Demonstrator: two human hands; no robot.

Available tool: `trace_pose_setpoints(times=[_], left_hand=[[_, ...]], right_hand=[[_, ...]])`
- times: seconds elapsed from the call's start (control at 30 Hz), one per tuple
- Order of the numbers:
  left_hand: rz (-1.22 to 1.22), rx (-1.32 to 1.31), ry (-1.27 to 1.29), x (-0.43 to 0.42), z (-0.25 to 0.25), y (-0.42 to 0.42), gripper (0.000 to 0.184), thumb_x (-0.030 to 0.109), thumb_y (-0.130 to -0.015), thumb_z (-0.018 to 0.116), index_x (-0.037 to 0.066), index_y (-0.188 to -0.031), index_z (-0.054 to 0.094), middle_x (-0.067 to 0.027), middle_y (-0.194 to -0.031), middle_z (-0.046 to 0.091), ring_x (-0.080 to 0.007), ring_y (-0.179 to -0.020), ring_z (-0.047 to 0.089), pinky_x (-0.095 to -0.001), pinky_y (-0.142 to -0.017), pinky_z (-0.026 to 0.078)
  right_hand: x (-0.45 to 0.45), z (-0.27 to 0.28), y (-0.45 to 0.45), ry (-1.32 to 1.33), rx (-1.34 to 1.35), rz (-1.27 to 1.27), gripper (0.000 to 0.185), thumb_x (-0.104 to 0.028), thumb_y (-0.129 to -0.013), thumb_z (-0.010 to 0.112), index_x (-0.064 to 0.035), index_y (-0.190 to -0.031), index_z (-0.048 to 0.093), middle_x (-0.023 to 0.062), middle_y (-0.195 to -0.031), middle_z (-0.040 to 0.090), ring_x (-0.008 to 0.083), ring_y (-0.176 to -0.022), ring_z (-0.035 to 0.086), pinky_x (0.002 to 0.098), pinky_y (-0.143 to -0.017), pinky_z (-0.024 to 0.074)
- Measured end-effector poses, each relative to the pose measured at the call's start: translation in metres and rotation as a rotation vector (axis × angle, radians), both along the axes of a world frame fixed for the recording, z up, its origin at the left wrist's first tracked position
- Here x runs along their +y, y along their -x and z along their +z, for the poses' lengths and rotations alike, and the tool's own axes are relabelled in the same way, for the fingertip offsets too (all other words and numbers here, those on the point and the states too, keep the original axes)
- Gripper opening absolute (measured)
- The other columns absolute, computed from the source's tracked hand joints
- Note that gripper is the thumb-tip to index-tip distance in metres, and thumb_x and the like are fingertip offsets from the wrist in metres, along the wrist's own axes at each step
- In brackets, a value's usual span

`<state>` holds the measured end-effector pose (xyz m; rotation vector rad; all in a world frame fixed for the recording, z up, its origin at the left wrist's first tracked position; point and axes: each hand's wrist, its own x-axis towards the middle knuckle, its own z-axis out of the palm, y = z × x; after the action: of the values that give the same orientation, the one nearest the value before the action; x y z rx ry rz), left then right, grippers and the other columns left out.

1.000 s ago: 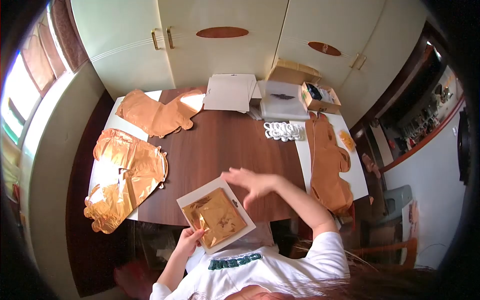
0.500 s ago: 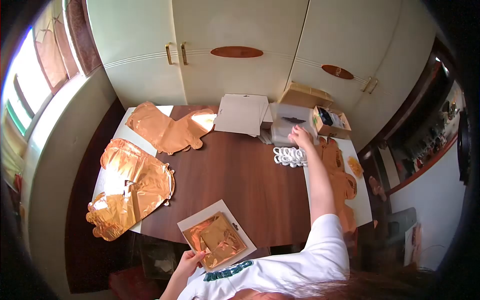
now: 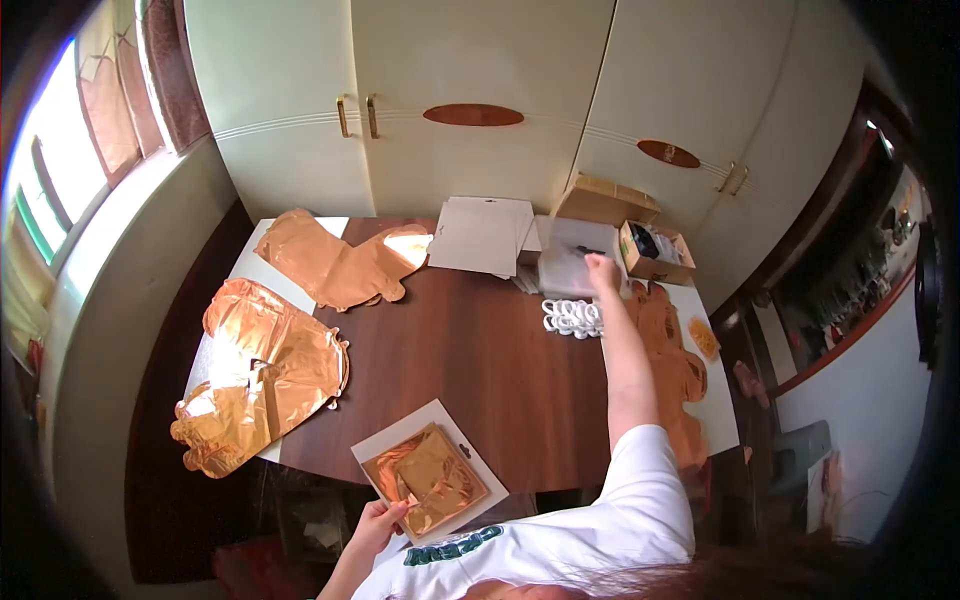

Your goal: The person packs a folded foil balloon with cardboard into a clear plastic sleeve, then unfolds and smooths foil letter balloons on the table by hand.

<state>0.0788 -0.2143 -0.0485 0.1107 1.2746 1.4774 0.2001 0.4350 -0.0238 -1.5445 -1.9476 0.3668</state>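
Foil [image 3: 437, 478], likely light, slippery; best pinched with card [image 3: 437, 411], as left hand [image 3: 376, 525] does; right hand [image 3: 602, 272] beyond card, grip unclear.

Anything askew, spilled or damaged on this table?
Mildly askew: the pale card stack at the back is fanned, edges unaligned. The shiny foil shape at left appears to overhang the table edge. No spill visible; the foil packet in the left hand looks undamaged.
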Motion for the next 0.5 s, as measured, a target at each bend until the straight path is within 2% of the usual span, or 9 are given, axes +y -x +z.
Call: trace_pose_setpoints(times=[0.03, 0.13, 0.23, 0.3, 0.4, 0.5], left_hand=[[0.003, -0.002, -0.002, -0.001, 0.002, -0.002, 0.021, 0.024, -0.089, 0.064, 0.003, -0.083, 0.064, -0.0025, -0.074, 0.063, -0.0089, -0.056, 0.053, -0.0231, -0.05, 0.041], [0.011, -0.007, -0.005, -0.003, 0.004, -0.004, 0.022, 0.024, -0.088, 0.064, 0.004, -0.082, 0.064, -0.0021, -0.073, 0.062, -0.0087, -0.056, 0.053, -0.0231, -0.05, 0.041], [0.021, 0.008, -0.023, -0.004, -0.007, -0.005, 0.021, 0.024, -0.088, 0.064, 0.004, -0.081, 0.064, -0.0012, -0.071, 0.061, -0.0085, -0.056, 0.053, -0.0233, -0.05, 0.041], [0.022, 0.025, -0.052, -0.004, -0.006, -0.004, 0.021, 0.024, -0.088, 0.064, 0.005, -0.081, 0.064, -0.0006, -0.07, 0.061, -0.0083, -0.056, 0.053, -0.0233, -0.05, 0.041], [0.041, 0.053, -0.071, -0.004, -0.003, -0.005, 0.02, 0.024, -0.088, 0.064, 0.005, -0.082, 0.064, -0.0001, -0.071, 0.06, -0.0081, -0.056, 0.053, -0.0224, -0.05, 0.04], [0.142, 0.043, -0.176, -0.004, -0.002, -0.008, 0.018, 0.023, -0.089, 0.062, 0.004, -0.088, 0.064, -0.0011, -0.074, 0.062, -0.0079, -0.057, 0.054, -0.0217, -0.048, 0.04]], right_hand=[[-0.015, 0.022, -0.001, -0.023, 0.075, 0.032, 0.03, -0.039, -0.084, 0.06, -0.015, -0.099, 0.07, 0.0116, -0.095, 0.067, 0.0292, -0.089, 0.065, 0.0372, -0.077, 0.049], [-0.037, 0.067, 0.002, -0.242, 0.186, 0.105, 0.028, -0.034, -0.086, 0.059, -0.0101, -0.096, 0.069, 0.0116, -0.093, 0.067, 0.0288, -0.085, 0.065, 0.0363, -0.074, 0.0497], [-0.077, 0.11, 0.002, -0.663, 0.076, 0.306, 0.018, -0.027, -0.088, 0.057, -0.015, -0.098, 0.066, 0.0087, -0.086, 0.067, 0.0303, -0.075, 0.064, 0.0407, -0.065, 0.0504], [-0.131, 0.134, 0.003, -0.726, -0.059, 0.376, 0.017, -0.022, -0.086, 0.058, -0.0136, -0.101, 0.062, 0.008, -0.082, 0.064, 0.0271, -0.071, 0.064, 0.0381, -0.058, 0.0512], [-0.201, 0.128, 0.003, -0.782, -0.323, 0.498, 0.021, -0.016, -0.084, 0.058, -0.0113, -0.104, 0.054, 0.0071, -0.076, 0.06, 0.0226, -0.066, 0.065, 0.0327, -0.048, 0.0522], [-0.271, 0.105, 0.0, -0.764, -0.495, 0.64, 0.011, -0.011, -0.082, 0.055, -0.009, -0.093, 0.055, 0.0054, -0.072, 0.057, 0.0203, -0.061, 0.065, 0.0304, -0.047, 0.0536]])
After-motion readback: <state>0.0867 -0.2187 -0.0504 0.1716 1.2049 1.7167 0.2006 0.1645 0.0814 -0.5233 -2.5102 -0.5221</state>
